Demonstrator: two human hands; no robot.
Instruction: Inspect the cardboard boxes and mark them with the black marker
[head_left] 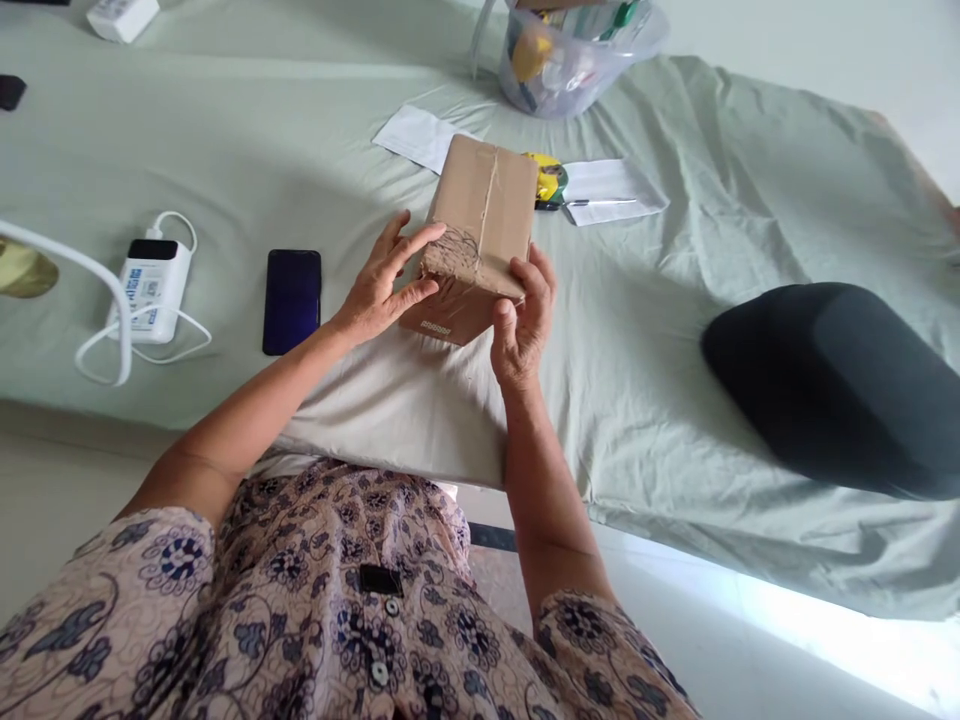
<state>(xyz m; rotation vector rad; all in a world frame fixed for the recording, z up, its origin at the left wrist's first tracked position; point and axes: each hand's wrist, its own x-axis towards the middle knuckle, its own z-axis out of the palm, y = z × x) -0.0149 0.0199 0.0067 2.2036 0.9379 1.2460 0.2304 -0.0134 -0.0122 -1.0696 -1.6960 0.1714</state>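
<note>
Clasping it from both sides, the two hands are holding one brown cardboard box [480, 215] at the near middle of the green sheet [675, 330]. The left hand [379, 290] is pinching the box's left corner between loosely spread fingers and thumb. The right hand [521, 325] is curling tight around the near right corner. To the left are lying one dark phone [292, 300] and one white power bank [150, 288]. Beyond the box are two white papers [611, 190], and on the right one dark cushion [832, 385].

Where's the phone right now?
Head view, left side: the phone lies flat on the sheet, between the power bank and the left hand on the box.
</note>
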